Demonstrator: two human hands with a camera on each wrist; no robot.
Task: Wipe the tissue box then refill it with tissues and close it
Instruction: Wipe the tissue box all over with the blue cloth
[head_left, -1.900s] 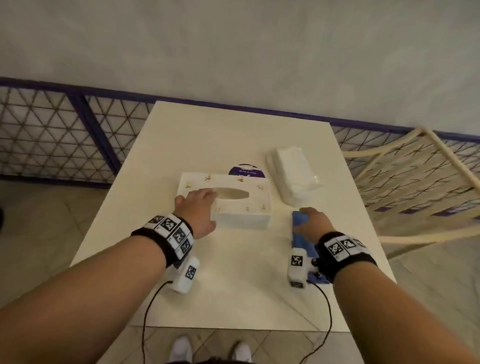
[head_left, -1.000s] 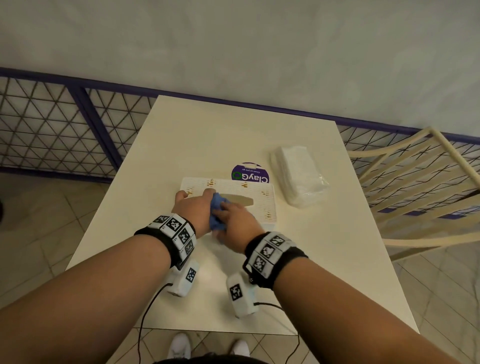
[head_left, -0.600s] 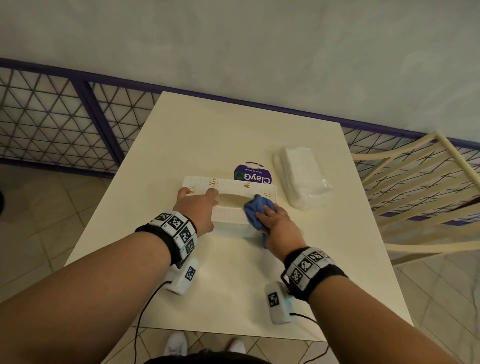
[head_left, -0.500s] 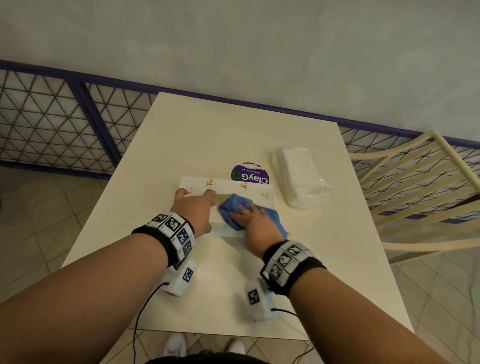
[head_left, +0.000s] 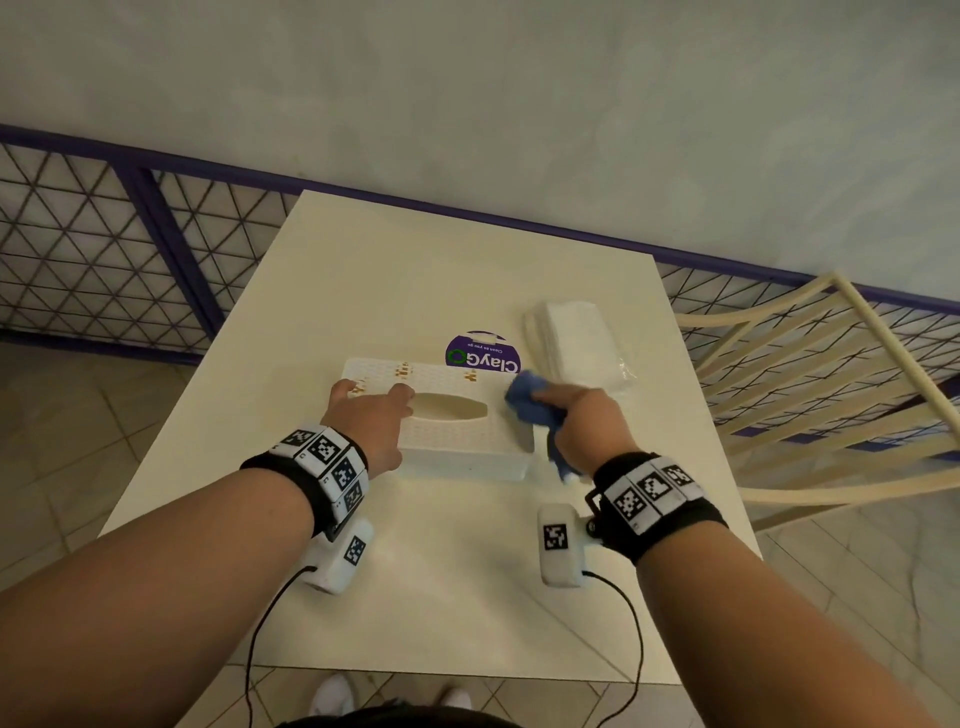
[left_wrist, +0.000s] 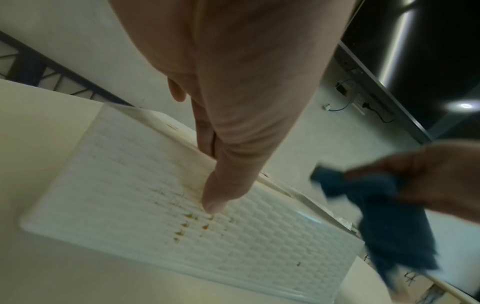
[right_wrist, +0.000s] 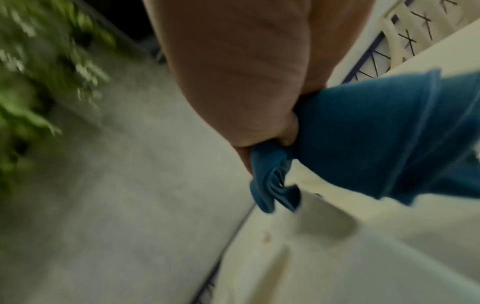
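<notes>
Left hand laid flat on the tissue box at frame centre to steady it on the desk, right hand clutching blue cloth at its right end for wiping.

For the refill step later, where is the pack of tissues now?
In the head view, the pack of tissues lies on the table, at the far right, just beyond the right hand and right of the tissue box.

Left hand flat, right hand clenched
</notes>
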